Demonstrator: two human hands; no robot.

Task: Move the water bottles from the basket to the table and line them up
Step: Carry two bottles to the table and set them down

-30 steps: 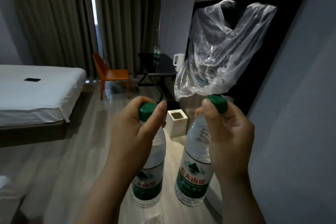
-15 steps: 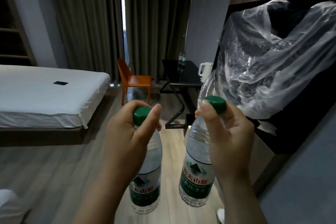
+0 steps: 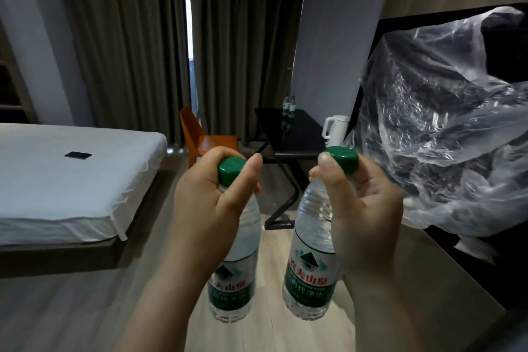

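Two clear water bottles with green caps and green labels hang in the air in front of me. My left hand [image 3: 208, 208] grips the neck of the left bottle [image 3: 233, 283], thumb beside its cap. My right hand [image 3: 363, 211] pinches the right bottle [image 3: 310, 274] just under its cap. The black table [image 3: 297, 134] stands farther down the room on the right, with two more bottles [image 3: 288, 107] upright near its back edge. No basket is in view.
A white kettle [image 3: 334, 130] stands on the table's right end, and an orange chair [image 3: 205, 138] sits left of it. A white bed [image 3: 71, 180] fills the left side. A crumpled clear plastic bag [image 3: 443, 128] hangs over a black panel on the right. Wooden floor runs between.
The view has advanced and turned left, so the table, chair and bed look nearer and the plastic bag has slid right. Both hands keep the same hold on their bottles.
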